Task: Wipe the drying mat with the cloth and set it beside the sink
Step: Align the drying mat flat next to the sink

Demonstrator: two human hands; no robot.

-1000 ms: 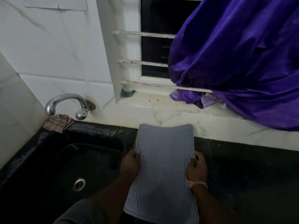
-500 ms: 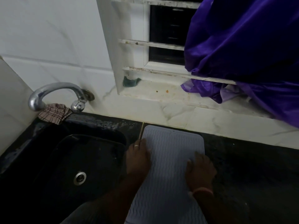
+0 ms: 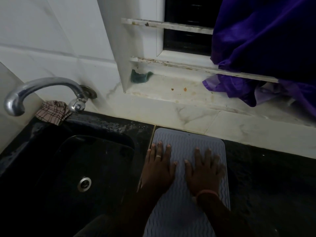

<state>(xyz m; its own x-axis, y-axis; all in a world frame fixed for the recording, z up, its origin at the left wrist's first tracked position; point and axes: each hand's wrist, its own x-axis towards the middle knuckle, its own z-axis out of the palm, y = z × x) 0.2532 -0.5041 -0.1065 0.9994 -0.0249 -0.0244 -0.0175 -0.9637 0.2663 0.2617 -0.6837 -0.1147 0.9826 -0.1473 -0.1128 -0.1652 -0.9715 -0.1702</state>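
Head view. Grey ribbed drying mat (image 3: 188, 219) lies flat on the dark table (image 3: 266, 177), its far short edge at 12 o'clock, close against the pale tiled ledge (image 3: 171, 110). Its left long edge runs just beside the black sink (image 3: 95, 139), which sits at 9 o'clock from the mat. Likely reading: the mat is at its set-down spot and is being pressed flat so it lies without curl.

Left hand (image 3: 158, 170): released, fingers straight and spread, palm down on the mat's left part, outer edge about over the mat's border. A ring shows on one finger. It holds nothing.

Right hand (image 3: 203, 173): likewise released, fingers straight, palm flat on the mat's right part. Orange band at the wrist.

Checked cloth (image 3: 51, 112) sits bunched at 10 o'clock, under the chrome tap (image 3: 42, 88), well apart from both hands.

Purple fabric (image 3: 265, 45) hangs at 1 o'clock over the window.
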